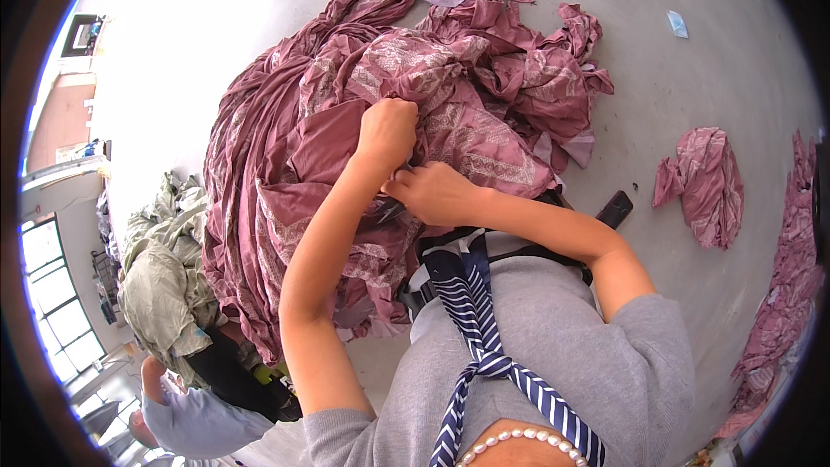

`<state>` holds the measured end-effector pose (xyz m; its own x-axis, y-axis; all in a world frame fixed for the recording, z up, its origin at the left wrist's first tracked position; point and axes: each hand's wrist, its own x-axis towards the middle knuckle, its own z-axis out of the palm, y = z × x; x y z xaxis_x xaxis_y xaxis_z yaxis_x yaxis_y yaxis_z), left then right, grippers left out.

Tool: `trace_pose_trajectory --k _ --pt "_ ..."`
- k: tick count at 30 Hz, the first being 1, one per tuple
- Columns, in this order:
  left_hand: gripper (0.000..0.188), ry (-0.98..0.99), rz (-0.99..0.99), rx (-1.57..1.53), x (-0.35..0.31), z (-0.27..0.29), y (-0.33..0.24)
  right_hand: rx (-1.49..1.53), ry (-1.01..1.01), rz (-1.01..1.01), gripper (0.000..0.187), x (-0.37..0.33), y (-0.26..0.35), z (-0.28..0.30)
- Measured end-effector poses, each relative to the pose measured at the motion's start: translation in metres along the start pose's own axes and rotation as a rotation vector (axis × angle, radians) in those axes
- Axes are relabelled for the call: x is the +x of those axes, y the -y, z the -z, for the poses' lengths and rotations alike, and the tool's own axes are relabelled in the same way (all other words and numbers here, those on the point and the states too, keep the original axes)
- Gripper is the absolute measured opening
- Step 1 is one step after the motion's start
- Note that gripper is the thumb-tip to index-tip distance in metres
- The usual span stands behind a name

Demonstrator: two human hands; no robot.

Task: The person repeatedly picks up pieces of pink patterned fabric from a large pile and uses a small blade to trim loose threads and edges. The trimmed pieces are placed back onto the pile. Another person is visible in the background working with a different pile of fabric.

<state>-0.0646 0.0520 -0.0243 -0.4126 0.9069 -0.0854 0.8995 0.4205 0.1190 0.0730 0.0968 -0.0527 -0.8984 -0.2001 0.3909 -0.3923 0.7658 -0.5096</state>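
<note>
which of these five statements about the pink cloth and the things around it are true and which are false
1. Both the left grip and the right grip are curled at the pink cloth: true.
2. The pale green cloth lies right of the pink cloth: false, it lies to the left.
3. A smaller pink bundle lies apart, at the right: true.
4. The neck scarf is plain red: false, it is navy with white stripes.
5. A light blue piece lies on the grey floor: true.
</note>
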Motion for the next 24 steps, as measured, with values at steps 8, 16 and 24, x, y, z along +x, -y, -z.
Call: trace_pose_trajectory --k 8,16,24 --pt "0.016 -0.246 0.27 -1.504 -0.012 0.003 -0.005 0.117 -0.138 -0.042 0.048 -0.027 0.008 0.039" --pt "0.011 -0.339 0.162 -1.903 -0.055 0.036 -0.04 0.239 -0.5 -0.391 0.045 -0.025 0.01 0.115" --pt "0.014 -0.281 0.156 -1.791 -0.055 0.039 -0.056 0.451 -0.496 -0.433 0.023 -0.005 -0.003 0.118"
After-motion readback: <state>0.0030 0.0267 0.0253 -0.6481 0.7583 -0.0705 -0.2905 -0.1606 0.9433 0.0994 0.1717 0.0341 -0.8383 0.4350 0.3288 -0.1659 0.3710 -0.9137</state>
